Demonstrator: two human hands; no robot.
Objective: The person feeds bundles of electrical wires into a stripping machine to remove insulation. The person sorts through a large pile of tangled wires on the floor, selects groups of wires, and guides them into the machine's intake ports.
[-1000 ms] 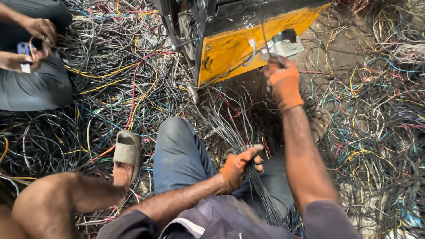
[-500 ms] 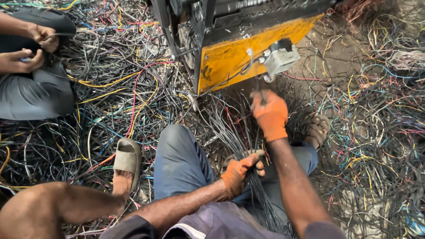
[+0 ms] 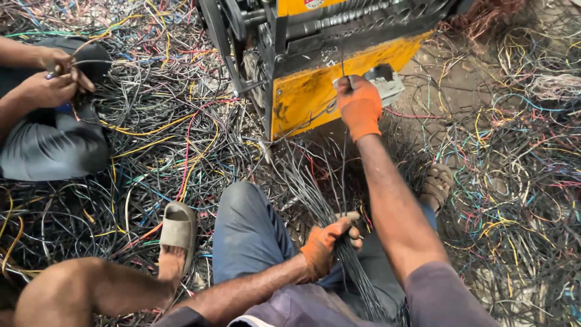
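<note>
**Dark Wires Held at Both Ends Before a Yellow Machine**

Nearest the camera, a bundle of dark wires (image 3: 357, 275) is gripped by the left hand (image 3: 330, 242), which is covered by an orange glove and closed firmly around the strands above the lap. Below this hand the bundle is seen running down over the grey trousers (image 3: 248, 236) toward the bottom edge of the view. Little free room is left here: the space is hemmed in by the raised knee on the left of the hand and by the right forearm crossing just to its right.

To the far left of the left hand, a sandalled foot (image 3: 177, 229) and a bare leg are planted on the wire-strewn floor (image 3: 514, 200), which is covered almost everywhere by tangled coloured cable.

Above the left hand, a single thin wire (image 3: 344, 163) is stretched upward to the right hand (image 3: 358, 104). This hand, also in an orange glove, is closed in a pinch on the wire's upper end, right against the front of the yellow machine (image 3: 302, 100). A grey metal fitting (image 3: 387, 82) is seen just to its right.

Farthest off, at the upper left, another person's hands (image 3: 51, 82) are closed on wires above a grey-clothed lap.
</note>
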